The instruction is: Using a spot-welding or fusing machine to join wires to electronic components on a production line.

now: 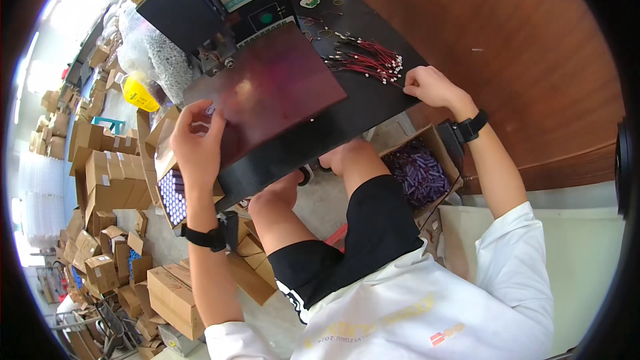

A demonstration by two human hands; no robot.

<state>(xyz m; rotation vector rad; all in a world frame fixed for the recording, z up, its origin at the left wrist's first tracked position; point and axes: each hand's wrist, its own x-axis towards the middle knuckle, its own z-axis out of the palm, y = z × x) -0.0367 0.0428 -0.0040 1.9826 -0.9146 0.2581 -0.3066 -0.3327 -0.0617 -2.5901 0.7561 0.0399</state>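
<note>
Black counter (383,108) carries red-and-black wires (367,60) fanned out, presumably for easy reach by the right hand (433,87) — fingers bunched, on what I can't tell — while the left hand (197,141) pinches a small bluish piece (210,111) at the reddish board's (287,93) left edge.

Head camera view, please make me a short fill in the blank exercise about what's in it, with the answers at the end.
1. The bunch of red and black wires lies nearest to the person's ____ hand.
2. The small connectors on the ends of those wires nearest that hand are ____ in colour.
3. The strap on the wrist of the left hand is ____ in colour.
4. The plastic jug beyond the left hand is mostly ____ in colour.

Missing words: right; white; black; yellow.
</note>
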